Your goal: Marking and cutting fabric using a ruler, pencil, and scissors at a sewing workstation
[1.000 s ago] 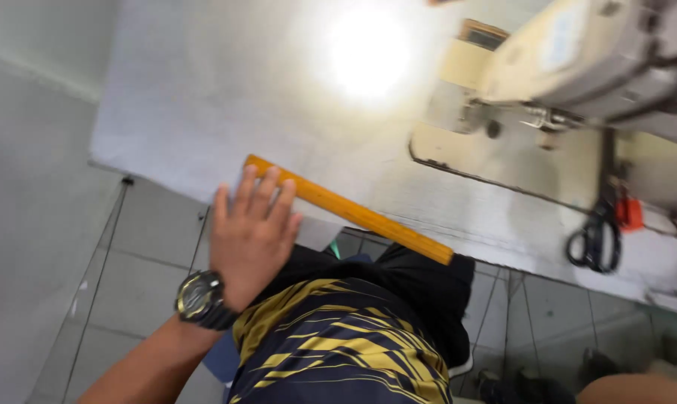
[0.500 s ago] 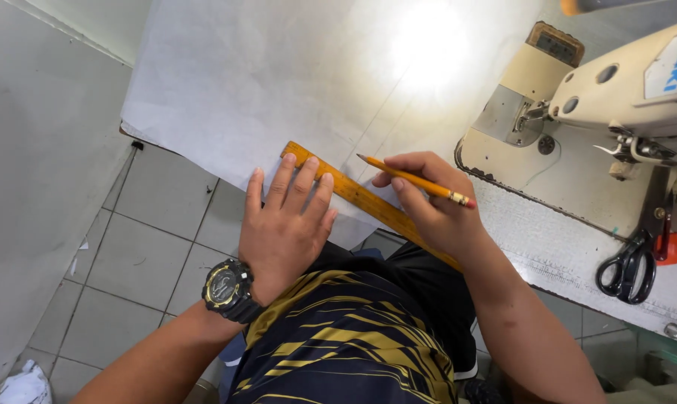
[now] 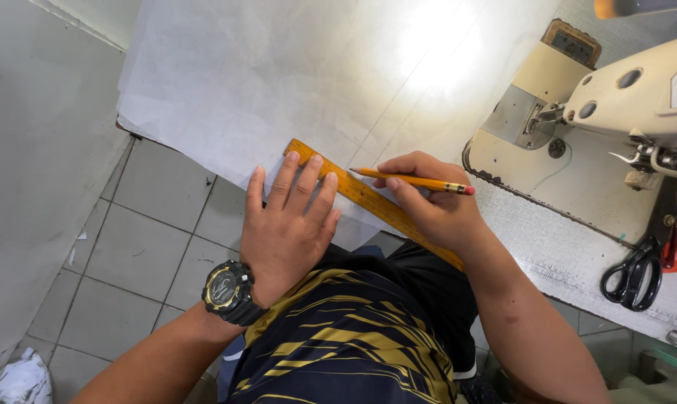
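A large white sheet of paper (image 3: 264,82) covers the table. Along its near edge lies an orange-yellow wooden ruler (image 3: 368,200), running diagonally. My left hand (image 3: 290,224), with a black and gold wristwatch, presses flat on the ruler's left part, fingers spread. My right hand (image 3: 436,206) holds a yellow pencil (image 3: 417,182) with a red eraser, its tip pointing left just above the ruler's edge on the paper.
A cream sewing machine (image 3: 615,105) stands at the right on the table. Black scissors (image 3: 632,275) lie by its base at the right edge. Grey floor tiles (image 3: 151,232) show at the lower left, beside a white wall (image 3: 39,150). A bright light glare falls on the paper.
My right hand came into view holding the pencil and settled at the ruler. The left hand stays pressed on the ruler, and the view has shifted left and closer.
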